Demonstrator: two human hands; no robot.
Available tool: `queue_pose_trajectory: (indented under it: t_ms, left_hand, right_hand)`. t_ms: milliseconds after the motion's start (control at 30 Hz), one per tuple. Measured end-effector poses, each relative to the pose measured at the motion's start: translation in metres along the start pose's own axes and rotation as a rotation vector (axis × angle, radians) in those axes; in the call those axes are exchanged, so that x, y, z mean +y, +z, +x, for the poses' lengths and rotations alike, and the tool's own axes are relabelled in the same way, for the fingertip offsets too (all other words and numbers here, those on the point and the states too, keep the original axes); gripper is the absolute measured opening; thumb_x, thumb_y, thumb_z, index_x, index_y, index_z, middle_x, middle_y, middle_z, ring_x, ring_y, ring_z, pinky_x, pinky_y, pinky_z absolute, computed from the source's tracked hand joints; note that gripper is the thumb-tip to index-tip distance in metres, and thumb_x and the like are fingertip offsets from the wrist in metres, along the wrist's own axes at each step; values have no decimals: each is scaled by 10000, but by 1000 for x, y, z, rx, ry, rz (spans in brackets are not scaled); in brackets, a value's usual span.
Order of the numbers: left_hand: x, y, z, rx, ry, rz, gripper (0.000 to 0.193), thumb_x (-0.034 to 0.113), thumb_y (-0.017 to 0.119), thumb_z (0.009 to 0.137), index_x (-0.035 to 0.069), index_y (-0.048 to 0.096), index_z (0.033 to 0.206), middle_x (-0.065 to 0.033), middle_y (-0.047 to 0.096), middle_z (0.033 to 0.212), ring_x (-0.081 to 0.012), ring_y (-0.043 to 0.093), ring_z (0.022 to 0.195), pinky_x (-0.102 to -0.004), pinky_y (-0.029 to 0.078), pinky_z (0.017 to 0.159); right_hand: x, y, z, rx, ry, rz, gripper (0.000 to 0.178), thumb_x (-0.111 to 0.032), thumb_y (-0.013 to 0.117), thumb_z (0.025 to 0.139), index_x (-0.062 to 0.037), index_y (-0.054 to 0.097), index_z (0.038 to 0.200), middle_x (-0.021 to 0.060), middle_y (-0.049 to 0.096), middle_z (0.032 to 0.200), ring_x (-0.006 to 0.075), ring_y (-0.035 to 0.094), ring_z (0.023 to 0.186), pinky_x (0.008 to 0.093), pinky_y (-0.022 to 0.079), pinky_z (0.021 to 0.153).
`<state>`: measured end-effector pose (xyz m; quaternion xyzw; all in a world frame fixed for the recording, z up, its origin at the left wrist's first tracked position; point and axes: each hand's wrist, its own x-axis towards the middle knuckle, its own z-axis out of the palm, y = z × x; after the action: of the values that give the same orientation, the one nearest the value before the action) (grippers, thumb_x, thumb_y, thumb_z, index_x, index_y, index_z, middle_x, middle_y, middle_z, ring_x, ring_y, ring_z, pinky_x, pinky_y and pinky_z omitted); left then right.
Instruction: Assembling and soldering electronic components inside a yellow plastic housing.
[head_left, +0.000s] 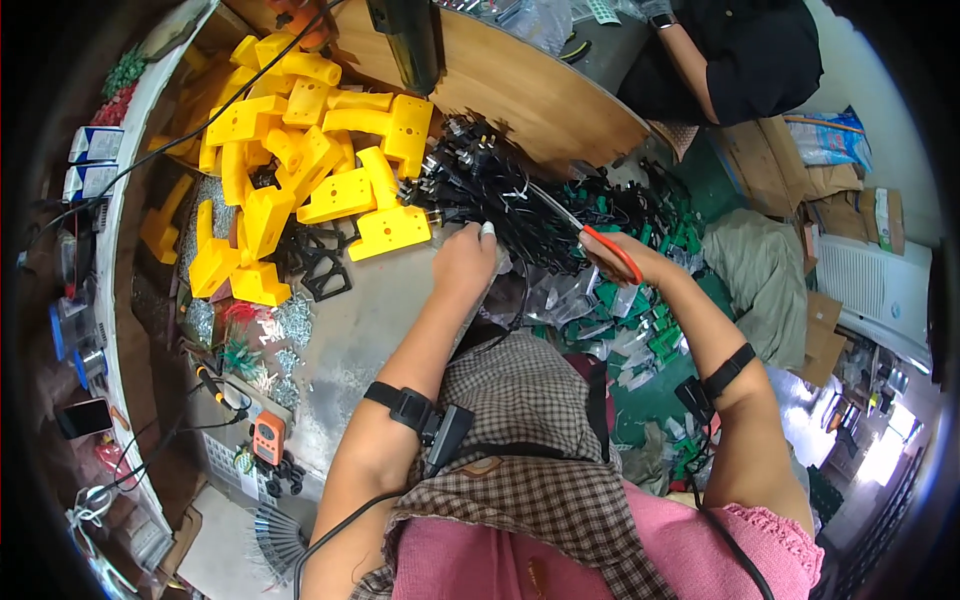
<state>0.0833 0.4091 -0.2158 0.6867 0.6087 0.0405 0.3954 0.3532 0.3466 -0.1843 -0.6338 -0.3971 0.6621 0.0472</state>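
Note:
A bundle of black cables with plug ends lies across the edge of the metal work table, and a white tie goes round it. My left hand is closed at the bundle's left side, with a white wrap on one finger; what it pinches is hidden. In my right hand is a pair of scissors with red handles. Their blades point up and left over the cables, close to the tie. I cannot tell whether the blades touch it.
Yellow drill-shaped housings are piled at the left back. Near them are black plastic frames and loose screws. An orange meter stands at the lower left. Green-ended cables heap on the right. Another person's arm is beyond the wooden board.

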Motion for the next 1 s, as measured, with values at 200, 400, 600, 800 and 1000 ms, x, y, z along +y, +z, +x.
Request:
queue_pose_trajectory:
  t_ms: [200, 400, 600, 800, 1000]
  left_hand:
    - [-5, 9, 3, -43, -158, -146, 418, 387, 513, 938, 8, 632, 1066, -271, 685, 974, -446, 653, 947, -525, 500, 829]
    - [-6, 19, 4, -44, -223, -240, 452, 389, 535, 915, -16, 609, 1101, -278, 676, 1031, -451, 637, 1004, -539, 479, 878]
    - [3, 18, 4, -27, -245, -203, 427, 370, 530, 903, -13, 621, 1068, -282, 666, 1065, -447, 637, 1008, -511, 486, 877]
    - [-7, 20, 18, -75, -253, -394, 414, 378, 523, 897, -5, 647, 994, -258, 682, 995, -437, 644, 966, -508, 491, 845]
    - [-33, 15, -16, 129, -72, -367, 351, 337, 615, 837, 11, 653, 964, -267, 670, 952, -443, 637, 948, -514, 506, 799]
  right_hand:
    - [-10, 0, -13, 6, -5, -45, 615, -677, 448, 941, -113, 472, 698, -37, 424, 540, 80, 446, 415, 232, 347, 394]
    - [-9, 7, -9, 55, 25, -104, 625, -676, 505, 920, -75, 560, 757, -32, 433, 591, 89, 421, 524, 262, 359, 489]
    - [17, 15, 15, 303, -166, -243, 592, -584, 642, 886, 6, 664, 852, 46, 524, 627, 165, 452, 594, 348, 401, 569]
    - [7, 27, 6, 436, -268, -360, 471, -458, 729, 859, 5, 642, 856, 168, 577, 675, 255, 524, 588, 368, 438, 586]
    - [-62, 63, -16, 498, -553, -434, 336, -320, 763, 836, -35, 588, 869, 160, 524, 708, 297, 518, 614, 368, 460, 603]
